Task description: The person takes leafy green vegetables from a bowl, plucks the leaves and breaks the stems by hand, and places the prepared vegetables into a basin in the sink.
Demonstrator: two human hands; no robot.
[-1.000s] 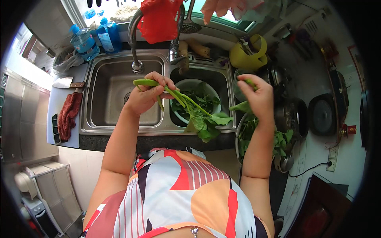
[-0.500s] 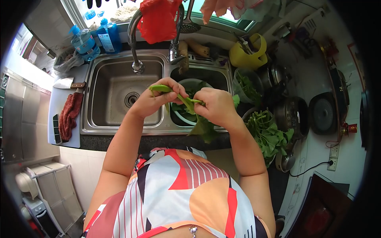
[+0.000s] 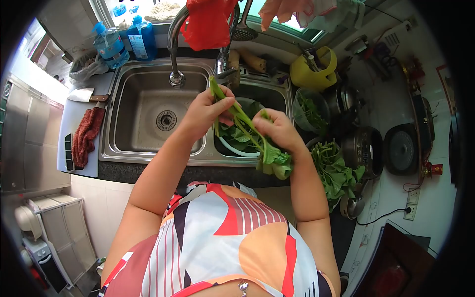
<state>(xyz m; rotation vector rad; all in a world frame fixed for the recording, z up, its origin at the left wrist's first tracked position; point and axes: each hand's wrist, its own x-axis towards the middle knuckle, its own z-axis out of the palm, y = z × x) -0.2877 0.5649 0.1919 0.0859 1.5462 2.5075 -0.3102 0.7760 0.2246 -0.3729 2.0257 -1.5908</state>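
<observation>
Held over the right sink basin is a leafy green stalk (image 3: 241, 115), its thick cut end up at the left and its crumpled leaves (image 3: 276, 163) hanging low at the right. My left hand (image 3: 210, 111) is closed around the stalk near the cut end. My right hand (image 3: 278, 129) is beside the stalk with curled fingers, pinching a short bit of green stem (image 3: 266, 116). Below both hands, a white bowl (image 3: 232, 149) holding loose green leaves stands in the basin.
At the left is a steel sink basin (image 3: 133, 116) under a tap (image 3: 176, 78). A knife (image 3: 88, 96) and a brown-red cloth (image 3: 88, 136) lie on a white board. Bunched greens (image 3: 336, 173) and a clear container (image 3: 310, 110) of leaves stand at the right.
The stalk has swung from nearly level to a steep slant, leaves lower right. My left hand has turned with its cut end upward, and my right hand has shifted slightly down and right.
</observation>
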